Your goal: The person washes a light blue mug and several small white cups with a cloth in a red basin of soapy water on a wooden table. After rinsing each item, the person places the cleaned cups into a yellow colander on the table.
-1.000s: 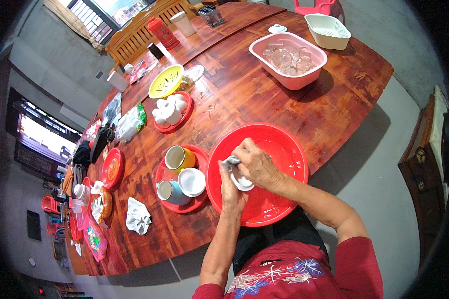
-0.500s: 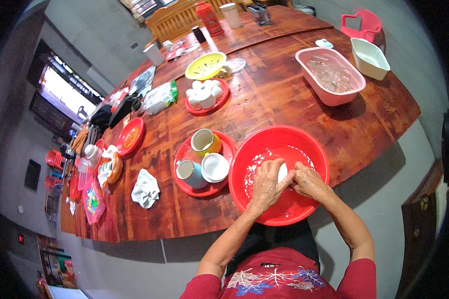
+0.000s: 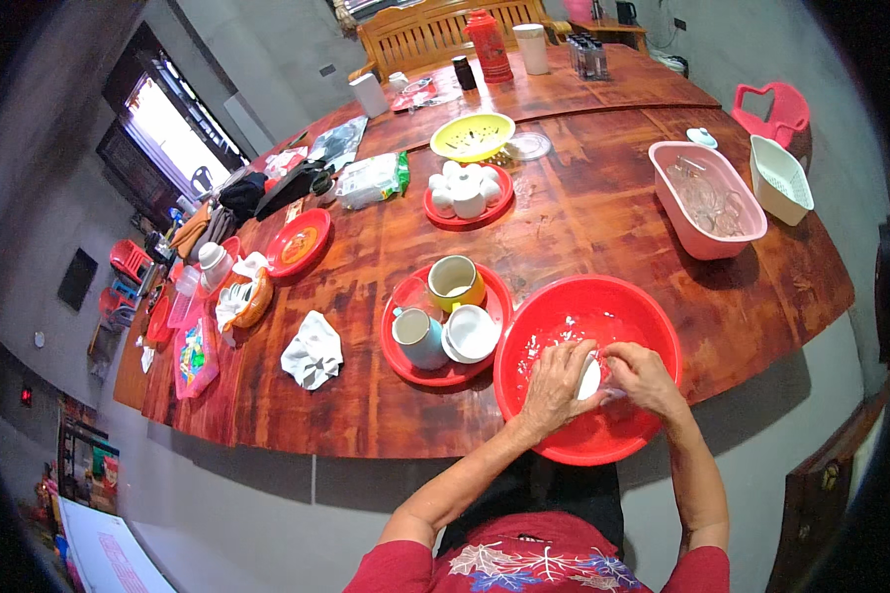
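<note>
Both of my hands are over a red basin with water in it, at the table's near edge. My left hand is closed around a small white cup, which its fingers partly cover. Just to the right of the cup, my right hand is curled with its fingertips bent inward; whatever lies in them is hidden. Left of the basin, a red tray carries a yellow mug, a light blue mug and a white cup.
A crumpled white cloth lies left of the tray. Farther back are a red plate of white teaware and a yellow strainer plate. At right stand a pink tub of glassware and a pale basket.
The view has turned, so the tabletop things sit farther right and lower. My right hand has come slightly away from the white cup, which stays in my left hand.
</note>
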Demonstrator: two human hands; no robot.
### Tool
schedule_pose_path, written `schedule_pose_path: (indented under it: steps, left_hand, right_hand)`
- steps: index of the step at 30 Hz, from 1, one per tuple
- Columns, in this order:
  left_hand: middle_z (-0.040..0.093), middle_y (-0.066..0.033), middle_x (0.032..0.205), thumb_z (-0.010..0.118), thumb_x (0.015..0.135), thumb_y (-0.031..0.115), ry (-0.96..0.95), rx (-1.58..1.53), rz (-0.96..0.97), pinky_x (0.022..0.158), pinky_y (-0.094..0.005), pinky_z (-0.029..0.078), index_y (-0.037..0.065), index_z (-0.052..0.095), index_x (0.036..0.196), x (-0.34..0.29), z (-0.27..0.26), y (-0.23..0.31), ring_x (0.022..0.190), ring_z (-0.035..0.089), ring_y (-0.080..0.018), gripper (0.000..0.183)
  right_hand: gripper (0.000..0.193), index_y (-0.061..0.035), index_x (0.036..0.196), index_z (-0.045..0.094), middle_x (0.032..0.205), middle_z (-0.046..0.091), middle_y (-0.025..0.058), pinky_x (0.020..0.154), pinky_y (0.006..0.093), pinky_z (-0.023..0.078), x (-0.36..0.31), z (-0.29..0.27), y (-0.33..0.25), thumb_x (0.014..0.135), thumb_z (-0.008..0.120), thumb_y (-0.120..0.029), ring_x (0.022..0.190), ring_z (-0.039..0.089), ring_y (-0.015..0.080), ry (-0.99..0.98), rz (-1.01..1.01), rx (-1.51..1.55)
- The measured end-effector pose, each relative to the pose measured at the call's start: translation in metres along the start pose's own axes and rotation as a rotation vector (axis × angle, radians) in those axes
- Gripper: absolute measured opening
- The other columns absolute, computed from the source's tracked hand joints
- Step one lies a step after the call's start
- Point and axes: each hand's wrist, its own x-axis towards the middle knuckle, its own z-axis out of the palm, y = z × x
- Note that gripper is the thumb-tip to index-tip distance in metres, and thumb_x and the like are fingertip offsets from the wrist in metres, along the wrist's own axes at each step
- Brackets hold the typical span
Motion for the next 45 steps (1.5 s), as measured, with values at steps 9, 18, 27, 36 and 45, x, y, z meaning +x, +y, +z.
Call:
schedule_pose_path:
  steps: [9,18,27,36,45]
  left_hand:
    - [0.045,-0.0193,0.12,0.083,0.052,0.025,0.146,-0.091,0.087,0.097,-0.0462,0.035,0.003,0.039,0.129,0.016,-0.016,0.007,0.113,0.043,-0.0367,0.091]
    - [0.054,-0.0117,0.088,0.077,0.067,0.011,0.244,-0.254,-0.067,0.068,-0.0349,0.048,0.002,0.058,0.1,0.025,-0.052,-0.017,0.083,0.057,-0.0248,0.038]
    - [0.057,-0.0067,0.071,0.077,0.067,0.011,0.198,-0.354,-0.128,0.05,-0.0261,0.046,0.0,0.061,0.087,0.044,-0.049,-0.023,0.056,0.056,-0.0128,0.028]
    - [0.06,-0.0103,0.071,0.074,0.065,0.031,0.315,0.186,-0.299,0.061,-0.0385,0.048,0.004,0.065,0.078,0.089,-0.112,-0.111,0.068,0.06,-0.0263,0.031]
    - [0.062,-0.0211,0.091,0.072,0.065,0.034,0.178,0.351,-0.493,0.074,-0.0447,0.049,0.0,0.062,0.081,0.091,-0.124,-0.178,0.086,0.061,-0.0368,0.039]
  right_hand:
    - [0.019,0.0028,0.094,0.063,0.069,0.061,0.0023,0.049,0.0211,0.042,0.018,-0.003,-0.035,0.081,0.063,-0.01,0.057,0.054,0.0064,-0.136,0.517,0.752]
    - [0.02,0.0009,0.094,0.064,0.07,0.06,0.0004,0.047,0.0191,0.038,0.05,-0.006,-0.046,0.079,0.065,-0.012,0.053,0.048,0.0044,-0.048,0.545,0.876]
    - [0.025,0.0005,0.105,0.06,0.08,0.061,0.0003,0.05,0.0192,0.043,0.05,-0.009,-0.038,0.084,0.063,-0.014,0.062,0.053,0.0049,-0.054,0.503,0.848]
    - [0.015,-0.002,0.099,0.061,0.088,0.062,0.0007,0.058,0.0198,0.046,0.035,-0.017,-0.011,0.089,0.057,-0.012,0.075,0.056,0.0062,-0.033,0.496,0.69]
    - [0.015,-0.001,0.099,0.061,0.087,0.063,0.0018,0.058,0.0208,0.047,0.028,-0.015,-0.003,0.088,0.056,-0.01,0.075,0.058,0.0077,-0.014,0.486,0.697]
